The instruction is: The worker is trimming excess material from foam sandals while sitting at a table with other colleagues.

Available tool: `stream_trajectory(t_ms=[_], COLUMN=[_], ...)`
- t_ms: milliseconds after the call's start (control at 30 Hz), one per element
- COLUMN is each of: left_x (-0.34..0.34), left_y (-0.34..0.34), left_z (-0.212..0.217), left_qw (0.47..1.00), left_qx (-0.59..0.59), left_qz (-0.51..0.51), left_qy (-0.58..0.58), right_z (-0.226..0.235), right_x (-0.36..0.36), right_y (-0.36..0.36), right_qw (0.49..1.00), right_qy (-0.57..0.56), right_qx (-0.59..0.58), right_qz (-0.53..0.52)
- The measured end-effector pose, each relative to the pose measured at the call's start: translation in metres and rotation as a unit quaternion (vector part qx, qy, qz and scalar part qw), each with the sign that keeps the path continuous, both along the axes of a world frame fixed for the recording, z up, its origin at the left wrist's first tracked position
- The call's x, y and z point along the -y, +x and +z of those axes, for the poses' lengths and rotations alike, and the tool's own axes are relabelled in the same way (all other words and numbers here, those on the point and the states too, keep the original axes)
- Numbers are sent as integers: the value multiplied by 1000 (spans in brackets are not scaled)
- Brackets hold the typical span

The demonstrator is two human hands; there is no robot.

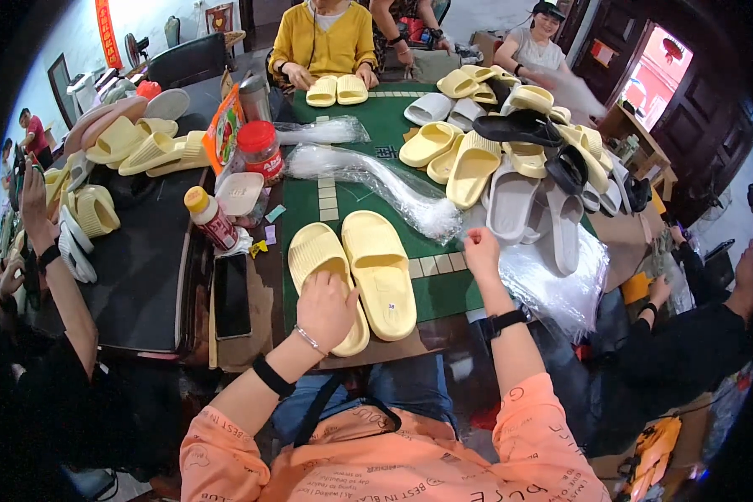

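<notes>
A pair of pale yellow slide slippers lies side by side before me, toes pointing away: the left slipper (314, 243) and the right slipper (385, 289), which has a small sticker on its insole. My left hand (326, 309) grips the left slipper at its strap, fingers curled into the opening and partly hidden. To the right, my right hand (482, 253) is raised with its fingers pinched together; whatever is between them is too small to name. It is close to a bundle of clear plastic bags (410, 197) and a stack of clear plastic bags (565, 280).
Yellow, grey and black slippers (519, 134) are heaped at the right. More slippers (151, 146) lie on a black table at the left. A red-lidded jar (259, 151), yellow-capped bottle (211, 217) and phone (232, 297) stand or lie left. Across sits a person in yellow (330, 38).
</notes>
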State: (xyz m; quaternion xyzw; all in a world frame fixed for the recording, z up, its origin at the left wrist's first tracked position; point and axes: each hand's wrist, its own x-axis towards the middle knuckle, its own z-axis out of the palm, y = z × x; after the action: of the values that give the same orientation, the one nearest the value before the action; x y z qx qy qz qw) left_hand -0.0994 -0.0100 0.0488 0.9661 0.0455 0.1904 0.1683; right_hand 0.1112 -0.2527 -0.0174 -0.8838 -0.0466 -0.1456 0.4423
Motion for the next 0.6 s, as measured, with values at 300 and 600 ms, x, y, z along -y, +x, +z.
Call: stream_trajectory(t_ms=[300, 600], left_x=[-8, -2], left_y=[42, 44], left_z=[-8, -42], left_qw=[959, 981], left_qx=[-271, -181], left_qz=[21, 63], left_qy=[-84, -30], right_z=[-11, 3], right_x=[-21, -13], right_y=[12, -5], right_qw=[982, 919], right_qy=[136, 360], right_qx=[-98, -140], right_qz=[84, 76])
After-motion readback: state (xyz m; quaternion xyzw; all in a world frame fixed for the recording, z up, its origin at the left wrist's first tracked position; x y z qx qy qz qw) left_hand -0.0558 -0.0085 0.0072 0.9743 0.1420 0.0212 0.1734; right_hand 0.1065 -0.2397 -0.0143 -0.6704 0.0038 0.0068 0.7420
